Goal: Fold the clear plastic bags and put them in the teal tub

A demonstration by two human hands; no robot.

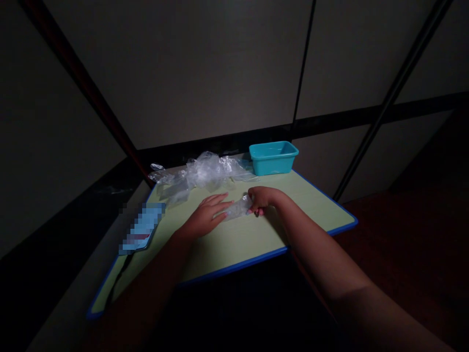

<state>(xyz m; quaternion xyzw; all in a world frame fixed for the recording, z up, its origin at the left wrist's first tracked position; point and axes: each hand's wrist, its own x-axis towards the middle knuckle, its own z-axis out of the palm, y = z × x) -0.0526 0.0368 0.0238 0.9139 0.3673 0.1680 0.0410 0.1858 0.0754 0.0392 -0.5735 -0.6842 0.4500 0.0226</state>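
Centrally, two bare hands meet over a small piece of clear plastic film lying on a pale green table. The left hand lies flat with fingers extended and spread, pressing down on the near left end of the film. The right hand is curled, its fingertips pinched onto the right end of the film; something small and pink shows at its fingertips, too small to identify. The film stretches between the two hands, resting on the tabletop about midway between the front and back edges.

Outward from the hands, bare green surface lies in front of them, running down to the blue-trimmed front edge, and more bare surface extends to the right of the right hand as far as the table's right corner. Behind the left hand, a loose heap of crumpled clear plastic spreads along the back left of the table, near but apart from the fingers. A teal plastic tub stands at the back edge, behind the right hand and well apart from it. A blurred blue flat item lies at the left edge of the table, apart from the left forearm. Dim grey wall panels rise behind the table, and dark floor lies to the right.
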